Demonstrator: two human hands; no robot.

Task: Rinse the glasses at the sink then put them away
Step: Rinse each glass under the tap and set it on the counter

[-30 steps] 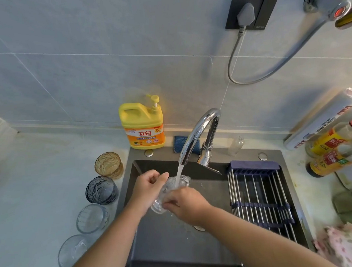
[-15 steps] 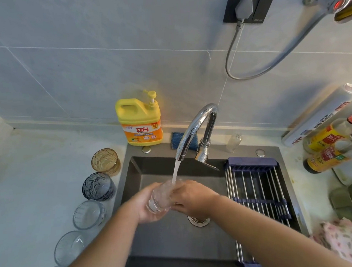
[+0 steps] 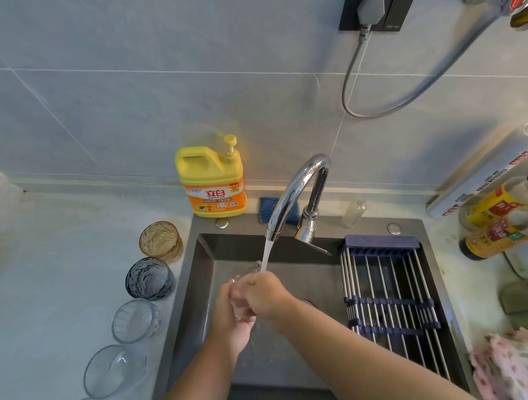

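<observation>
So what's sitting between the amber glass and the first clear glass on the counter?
One dark blue glass, upright, stands between the amber glass and the nearest clear glass, in the head view.

The faucet (image 3: 299, 185) is glossy chrome, the sink (image 3: 205, 266) matt dark metal, and the amber glass (image 3: 161, 242) and blue glass (image 3: 149, 278) at the counter's (image 3: 57, 261) edge ripple-textured.

light: bright, even | shadows: soft — right wall (image 3: 409, 146) | glare: faucet (image 3: 299, 181) | edges: bowed, soft focus
</observation>
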